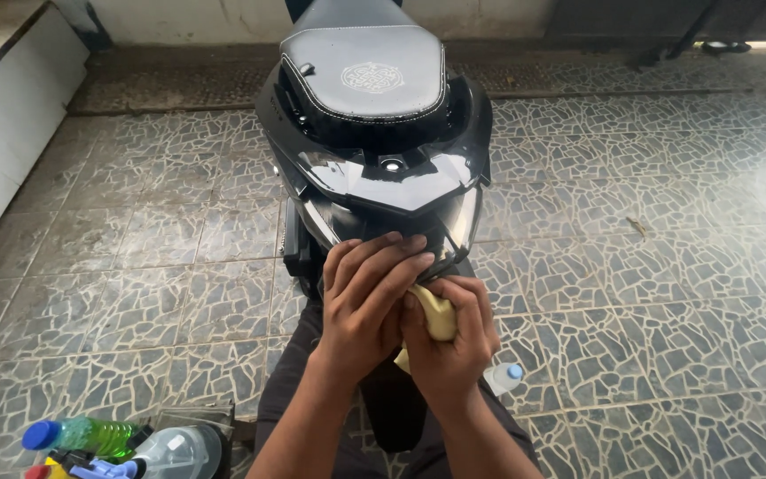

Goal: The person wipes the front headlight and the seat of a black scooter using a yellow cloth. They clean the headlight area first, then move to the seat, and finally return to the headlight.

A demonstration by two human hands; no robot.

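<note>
A black scooter (374,168) stands in front of me, seen from behind, with its grey stitched seat (363,71) and glossy tail section facing me. My right hand (449,333) is closed around a pale yellow cloth (436,312), pressed under the tail light. My left hand (367,297) rests flat against the lower tail panel beside it, fingers laid over the black edge, touching the right hand. The cloth is mostly hidden by both hands.
A green-liquid bottle with a blue cap (82,435) and a clear spray bottle (175,451) sit at the lower left with other supplies. A small bottle with a blue cap (503,377) lies on the stone-pattern tiled floor (667,293). A white wall (11,133) runs along the left.
</note>
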